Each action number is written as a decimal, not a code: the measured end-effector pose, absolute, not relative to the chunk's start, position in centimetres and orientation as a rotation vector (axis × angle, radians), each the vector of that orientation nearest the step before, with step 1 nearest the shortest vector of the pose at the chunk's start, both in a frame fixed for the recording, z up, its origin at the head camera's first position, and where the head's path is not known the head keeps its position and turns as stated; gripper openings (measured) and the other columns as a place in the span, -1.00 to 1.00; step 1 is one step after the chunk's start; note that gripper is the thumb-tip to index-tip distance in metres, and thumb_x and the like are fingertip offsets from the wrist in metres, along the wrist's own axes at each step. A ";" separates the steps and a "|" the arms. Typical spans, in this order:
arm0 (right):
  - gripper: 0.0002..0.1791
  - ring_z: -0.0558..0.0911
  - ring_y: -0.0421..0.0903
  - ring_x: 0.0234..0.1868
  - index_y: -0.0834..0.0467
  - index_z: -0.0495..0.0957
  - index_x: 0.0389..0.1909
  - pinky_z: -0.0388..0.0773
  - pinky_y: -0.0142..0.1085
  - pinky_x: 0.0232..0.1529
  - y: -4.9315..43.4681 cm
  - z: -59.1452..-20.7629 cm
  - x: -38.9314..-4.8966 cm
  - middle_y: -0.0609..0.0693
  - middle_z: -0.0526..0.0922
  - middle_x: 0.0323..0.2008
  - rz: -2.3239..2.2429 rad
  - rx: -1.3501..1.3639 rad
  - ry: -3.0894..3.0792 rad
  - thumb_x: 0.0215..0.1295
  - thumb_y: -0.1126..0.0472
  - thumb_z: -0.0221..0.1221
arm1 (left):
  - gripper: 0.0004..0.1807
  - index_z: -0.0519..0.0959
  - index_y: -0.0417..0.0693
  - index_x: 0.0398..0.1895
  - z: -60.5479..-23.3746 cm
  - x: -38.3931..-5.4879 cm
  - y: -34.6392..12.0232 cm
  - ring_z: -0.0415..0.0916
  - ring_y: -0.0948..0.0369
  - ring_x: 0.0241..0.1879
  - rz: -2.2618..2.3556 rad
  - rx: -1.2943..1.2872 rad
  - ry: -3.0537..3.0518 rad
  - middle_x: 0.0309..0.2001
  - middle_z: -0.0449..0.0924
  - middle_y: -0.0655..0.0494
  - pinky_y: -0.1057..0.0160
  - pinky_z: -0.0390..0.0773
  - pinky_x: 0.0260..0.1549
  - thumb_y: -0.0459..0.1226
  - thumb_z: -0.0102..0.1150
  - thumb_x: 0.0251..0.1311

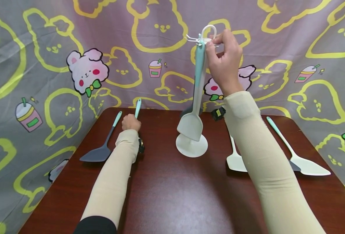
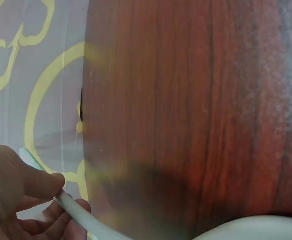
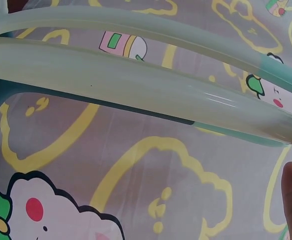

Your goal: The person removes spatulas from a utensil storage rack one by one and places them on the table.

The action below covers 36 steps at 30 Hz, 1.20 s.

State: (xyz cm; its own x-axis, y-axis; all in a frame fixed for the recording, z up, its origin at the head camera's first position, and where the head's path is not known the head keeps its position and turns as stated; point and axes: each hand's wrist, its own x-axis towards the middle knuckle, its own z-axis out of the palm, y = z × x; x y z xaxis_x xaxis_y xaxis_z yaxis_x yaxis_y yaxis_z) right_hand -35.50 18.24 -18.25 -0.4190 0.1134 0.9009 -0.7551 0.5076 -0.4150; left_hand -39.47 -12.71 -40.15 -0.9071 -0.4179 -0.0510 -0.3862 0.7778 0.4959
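Observation:
My left hand [image 1: 131,123] grips a utensil with a mint handle [image 1: 138,109] at the table's back left. In the left wrist view, thumb and fingers pinch its pale shaft [image 2: 88,218]; a pale head shows at the bottom edge. Near the table's middle stands a white utensil stand [image 1: 201,149] with a round base, top hooks and a loop. My right hand [image 1: 226,61] pinches the stand's top beside the hooks. From the hooks hangs a pale spatula [image 1: 191,125] with a mint handle, a dark grey utensil [image 1: 185,111] partly hidden behind it.
A dark grey spatula [image 1: 97,154] lies left of my left forearm. On the right lie a pale spatula [image 1: 236,162], partly under my right forearm, and a pointed pale spatula [image 1: 308,166] over a dark grey utensil [image 1: 294,166]. A patterned curtain [image 1: 172,81] hangs behind the table.

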 end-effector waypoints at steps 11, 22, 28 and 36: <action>-0.81 0.59 -0.33 -0.21 0.21 0.44 -0.43 0.54 -0.61 -0.35 18.5 -18.3 -35.5 -0.13 0.59 -0.31 1.055 0.543 -1.741 0.28 0.16 0.01 | -0.65 0.58 -0.28 0.03 -40.6 -40.1 -13.4 0.55 -0.18 0.12 -0.812 0.772 -2.943 0.11 0.58 -0.32 -0.11 0.61 0.01 -0.29 0.05 0.23; -0.82 0.63 -0.26 -0.20 0.20 0.46 -0.42 0.53 -0.62 -0.37 18.3 -18.3 -35.3 0.04 0.65 -0.27 1.088 0.539 -1.748 0.27 0.17 0.03 | -0.65 0.58 -0.32 0.03 -40.8 -39.7 -14.0 0.57 -0.19 0.11 -0.750 0.815 -3.010 0.10 0.59 -0.33 -0.11 0.60 0.03 -0.29 -0.01 0.29; -0.84 0.67 -0.18 -0.13 0.18 0.46 -0.43 0.54 -0.60 -0.36 18.2 -18.2 -35.1 0.08 0.67 -0.24 1.111 0.530 -1.758 0.27 0.18 0.05 | -0.65 0.57 -0.33 0.04 -41.0 -39.5 -14.1 0.55 -0.19 0.12 -0.751 0.786 -3.056 0.11 0.57 -0.34 -0.10 0.59 0.04 -0.29 -0.03 0.32; -0.86 0.67 -0.18 -0.12 0.16 0.45 -0.44 0.57 -0.57 -0.35 18.2 -18.0 -35.1 0.09 0.68 -0.22 1.114 0.522 -1.763 0.27 0.18 0.06 | -0.59 0.52 -0.33 0.15 -41.0 -39.7 -14.1 0.54 -0.20 0.14 -0.697 0.741 -3.107 0.15 0.54 -0.36 -0.09 0.60 0.05 -0.27 -0.02 0.33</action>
State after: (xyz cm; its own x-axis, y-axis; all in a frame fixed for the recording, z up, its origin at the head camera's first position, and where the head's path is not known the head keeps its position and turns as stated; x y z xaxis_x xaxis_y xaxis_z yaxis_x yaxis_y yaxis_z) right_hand -35.10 18.16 -18.04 -0.4556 0.1257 0.8813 -0.7421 0.4932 -0.4540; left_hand -39.67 -14.07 -41.04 -0.8895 -0.4020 -0.2174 -0.4563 0.8071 0.3747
